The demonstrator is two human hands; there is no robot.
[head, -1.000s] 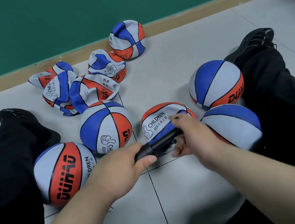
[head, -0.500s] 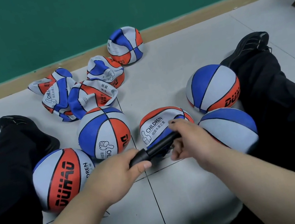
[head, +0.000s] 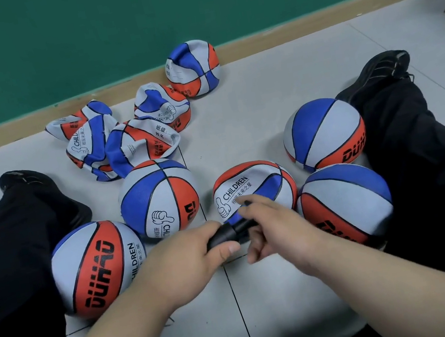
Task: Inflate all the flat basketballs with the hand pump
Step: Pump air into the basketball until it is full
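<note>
Between the legs (head: 428,161), a half-flat red, white and blue rubber basketball (head: 251,184) is met by a black cylindrical hand pump (head: 225,234). Its handle is gripped by the left hand (head: 184,261), its barrel by the right hand (head: 275,224). Straight, full strokes are advised, barrel held still.

Red, white, blue panelled basketballs (head: 158,197), black pump (head: 228,232), green wall (head: 102,35)

CHILDREN plus some Chinese sits on the half-flat ball (head: 251,188) right behind the pump (head: 222,235). Round ball (head: 99,267) way left of the pump says DUHAO and CHILDREN; the back-right ball (head: 325,132) only shows DUH.
</note>
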